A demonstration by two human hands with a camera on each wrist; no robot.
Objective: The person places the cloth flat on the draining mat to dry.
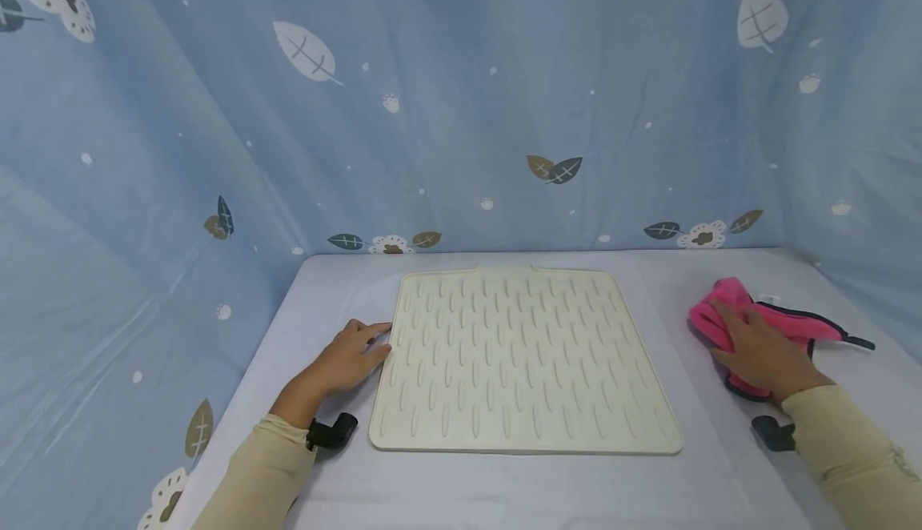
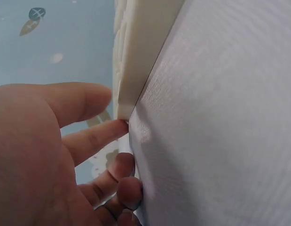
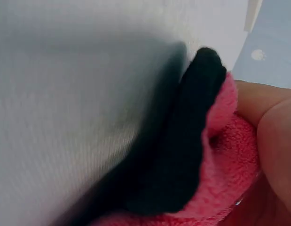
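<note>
A cream rectangular mat (image 1: 511, 362) with rows of raised oval ridges lies flat on the white-covered table. My left hand (image 1: 350, 359) is at its left edge, thumb and forefinger reaching to the rim. In the left wrist view the forefinger tip meets the lower corner of the mat's side (image 2: 145, 52), while the other fingers of that hand (image 2: 46, 150) bend loosely near the table. Off to the right, my right hand (image 1: 765, 351) grips a bunched pink fleecy cloth (image 1: 731, 294) with dark trim. The right wrist view shows the cloth's black edging (image 3: 183, 141) folded beside the thumb.
White cloth covers the table (image 1: 504, 490). Behind and to the left hangs a blue curtain (image 1: 446, 114) printed with leaves and flowers. A black strap with a small camera (image 1: 333, 431) is on the left wrist, and another camera (image 1: 774, 434) is at the right wrist.
</note>
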